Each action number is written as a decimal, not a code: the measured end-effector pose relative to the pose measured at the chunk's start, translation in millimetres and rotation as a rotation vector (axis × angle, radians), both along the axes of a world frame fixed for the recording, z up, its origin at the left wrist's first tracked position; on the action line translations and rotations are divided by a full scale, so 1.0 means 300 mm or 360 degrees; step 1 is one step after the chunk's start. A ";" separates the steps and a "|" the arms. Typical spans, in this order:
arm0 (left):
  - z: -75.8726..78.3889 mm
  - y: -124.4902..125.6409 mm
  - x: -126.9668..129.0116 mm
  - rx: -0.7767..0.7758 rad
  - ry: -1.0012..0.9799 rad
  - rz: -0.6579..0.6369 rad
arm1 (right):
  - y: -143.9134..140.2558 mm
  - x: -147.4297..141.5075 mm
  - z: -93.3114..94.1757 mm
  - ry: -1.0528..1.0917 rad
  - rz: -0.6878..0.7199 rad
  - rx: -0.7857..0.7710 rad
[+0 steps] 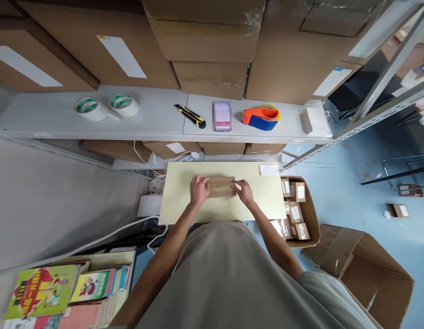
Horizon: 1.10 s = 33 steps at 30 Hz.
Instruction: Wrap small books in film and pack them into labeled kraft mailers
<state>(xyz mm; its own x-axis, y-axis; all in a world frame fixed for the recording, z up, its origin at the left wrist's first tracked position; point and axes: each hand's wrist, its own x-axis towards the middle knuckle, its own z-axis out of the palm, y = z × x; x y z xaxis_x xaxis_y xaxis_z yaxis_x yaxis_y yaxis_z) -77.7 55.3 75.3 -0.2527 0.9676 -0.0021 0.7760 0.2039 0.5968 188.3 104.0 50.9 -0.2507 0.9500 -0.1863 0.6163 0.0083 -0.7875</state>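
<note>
A small brown cardboard box with shiny clear tape along its top lies on the pale yellow table. My left hand grips its left end, fingers curled at the edge. At the opposite end, the thumb and fingers of my right hand pinch the box near its corner. Part of the fingertips on both sides is hidden. A white card or label stack rests at the table's far right corner.
On the grey shelf ahead are tape rolls, a yellow-black utility knife, a blurred phone-like rectangle and an orange-blue tape dispenser. An open carton of small labelled boxes stands right; books lie left.
</note>
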 end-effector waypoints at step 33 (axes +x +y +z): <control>0.355 -0.096 0.195 0.0552 -0.1079 0.0036 | -0.019 -0.153 0.527 0.0751 0.0028 -0.0213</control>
<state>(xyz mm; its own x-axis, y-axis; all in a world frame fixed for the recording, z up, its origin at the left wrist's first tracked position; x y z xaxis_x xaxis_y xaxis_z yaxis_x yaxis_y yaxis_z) -19.2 26.4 181.9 -0.3240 0.9357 0.1393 0.2148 -0.0707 0.9741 142.3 98.4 208.9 -0.3528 0.9204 -0.1685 0.1926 -0.1048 -0.9757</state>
